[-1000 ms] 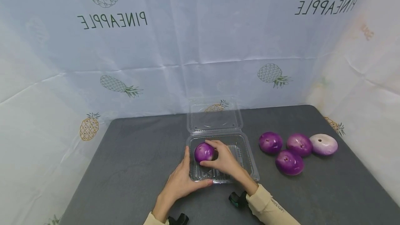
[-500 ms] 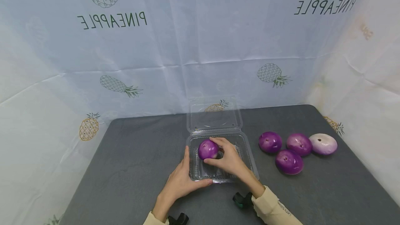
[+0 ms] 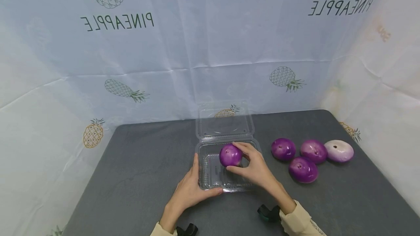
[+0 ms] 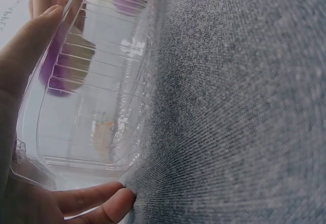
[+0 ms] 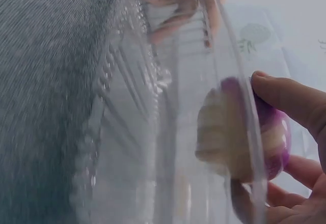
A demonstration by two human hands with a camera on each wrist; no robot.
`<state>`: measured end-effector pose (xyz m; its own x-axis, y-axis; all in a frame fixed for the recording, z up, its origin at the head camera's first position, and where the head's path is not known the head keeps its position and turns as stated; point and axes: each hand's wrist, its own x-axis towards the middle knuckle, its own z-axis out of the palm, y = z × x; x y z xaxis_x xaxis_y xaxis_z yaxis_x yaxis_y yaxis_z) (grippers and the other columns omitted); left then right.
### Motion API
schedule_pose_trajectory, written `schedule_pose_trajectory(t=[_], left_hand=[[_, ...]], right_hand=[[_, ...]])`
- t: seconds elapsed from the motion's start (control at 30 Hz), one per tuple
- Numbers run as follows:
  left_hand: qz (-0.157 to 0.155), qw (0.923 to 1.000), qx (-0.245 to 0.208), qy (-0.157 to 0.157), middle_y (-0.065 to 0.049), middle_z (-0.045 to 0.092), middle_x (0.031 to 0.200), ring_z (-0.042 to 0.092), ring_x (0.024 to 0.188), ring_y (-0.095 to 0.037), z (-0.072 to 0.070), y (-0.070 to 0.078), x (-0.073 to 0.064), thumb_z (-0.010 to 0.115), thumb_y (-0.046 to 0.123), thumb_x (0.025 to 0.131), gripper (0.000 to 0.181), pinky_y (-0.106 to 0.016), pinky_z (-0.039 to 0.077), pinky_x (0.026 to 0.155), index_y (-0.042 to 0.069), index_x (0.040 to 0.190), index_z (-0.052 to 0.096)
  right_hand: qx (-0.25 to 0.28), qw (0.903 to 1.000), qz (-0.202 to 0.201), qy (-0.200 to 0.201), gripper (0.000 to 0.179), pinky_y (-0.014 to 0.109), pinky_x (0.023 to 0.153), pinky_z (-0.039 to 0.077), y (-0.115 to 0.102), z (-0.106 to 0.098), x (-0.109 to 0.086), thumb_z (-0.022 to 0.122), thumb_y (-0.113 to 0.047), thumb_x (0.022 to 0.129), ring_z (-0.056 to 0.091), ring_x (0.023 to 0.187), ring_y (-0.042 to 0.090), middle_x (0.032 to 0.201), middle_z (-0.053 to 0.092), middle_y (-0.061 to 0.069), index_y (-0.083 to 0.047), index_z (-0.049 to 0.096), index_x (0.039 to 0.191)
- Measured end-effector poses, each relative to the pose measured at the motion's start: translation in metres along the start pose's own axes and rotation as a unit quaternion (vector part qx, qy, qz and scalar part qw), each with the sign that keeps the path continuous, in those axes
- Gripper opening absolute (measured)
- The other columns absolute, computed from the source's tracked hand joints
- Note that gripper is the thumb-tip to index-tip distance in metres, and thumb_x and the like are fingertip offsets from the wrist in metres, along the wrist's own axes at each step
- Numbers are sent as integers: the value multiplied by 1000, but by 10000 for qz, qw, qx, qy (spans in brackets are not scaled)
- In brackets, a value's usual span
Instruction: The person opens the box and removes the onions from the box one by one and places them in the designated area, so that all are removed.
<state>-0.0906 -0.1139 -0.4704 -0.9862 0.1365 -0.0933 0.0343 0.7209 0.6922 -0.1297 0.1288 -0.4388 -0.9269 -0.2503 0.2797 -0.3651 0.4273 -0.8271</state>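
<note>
My right hand [image 3: 254, 165] grips a glossy round purple eggplant [image 3: 230, 155] between thumb and fingers. In the right wrist view a pale cap shows on this eggplant [image 5: 275, 132], partly behind the clear wall. It is at the clear plastic clamshell box [image 3: 209, 177], over the right-middle of its base; whether it touches the floor I cannot tell. My left hand [image 3: 187, 188] rests against the box's front left corner, thumb along the front rim [image 4: 43, 25] and fingers straight along the left side. The box's lid [image 3: 224, 123] stands raised at the back.
Several more eggplants [image 3: 303, 169] lie on the grey table [image 3: 147, 163] to the right of the box, one of them mostly white [image 3: 339, 151]. A pineapple-print curtain [image 3: 210, 46] hangs behind the table. Black straps [image 3: 269, 213] sit at the wrists.
My right hand has carried the eggplant rightward and slightly back, from the left side of the box toward its right side. My left hand has kept its place at the corner.
</note>
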Motion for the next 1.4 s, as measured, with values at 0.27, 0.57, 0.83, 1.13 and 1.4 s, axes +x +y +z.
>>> schedule_pose_trajectory(t=[0.27, 0.57, 0.83, 1.13, 1.4], left_hand=[[131, 9999, -29, 67, -22, 47, 157, 50, 142, -38, 0, 0, -1, 82, 75, 64, 143, -62, 46, 108, 15, 166, 2], [121, 9999, 70, 80, -21, 46, 158, 48, 144, -39, 0, -1, -2, 81, 77, 64, 144, -62, 45, 109, 14, 166, 2], [103, 9999, 72, 43, -22, 48, 156, 49, 143, -41, 0, -1, -2, 81, 76, 65, 143, -65, 45, 107, 15, 166, 0], [45, 10000, 74, -7, -21, 48, 156, 48, 144, -41, 1, -1, -1, 80, 77, 65, 143, -66, 45, 107, 18, 166, -1], [92, 9999, 51, 30, -20, 48, 157, 49, 143, -39, 1, -1, 0, 81, 77, 64, 143, -64, 46, 106, 18, 166, 0]], right_hand=[[-268, 9991, -200, 246, 76, 48, 103, 52, 4, -27, -14, 92, -14, 75, 63, 126, 40, 140, 58, 21, 2, 58, 141], [-567, 9970, 61, 516, 75, 25, 106, 50, 7, -56, -31, 92, -19, 76, 60, 129, 42, 143, 56, 20, -4, 59, 142], [-531, 9954, 74, 792, 76, -3, 99, 35, 12, -72, -43, 92, -14, 75, 54, 128, 1, 143, 55, 20, -5, 59, 142], [-927, 9898, 42, 1078, 78, -4, 96, 35, 14, -94, -56, 93, -14, 73, 42, 118, -26, 139, 58, 18, -7, 59, 143], [-1188, 9835, 149, 1355, 79, -7, 95, 33, 16, -113, -67, 94, -13, 71, 38, 117, -28, 139, 58, 16, -11, 61, 142]])
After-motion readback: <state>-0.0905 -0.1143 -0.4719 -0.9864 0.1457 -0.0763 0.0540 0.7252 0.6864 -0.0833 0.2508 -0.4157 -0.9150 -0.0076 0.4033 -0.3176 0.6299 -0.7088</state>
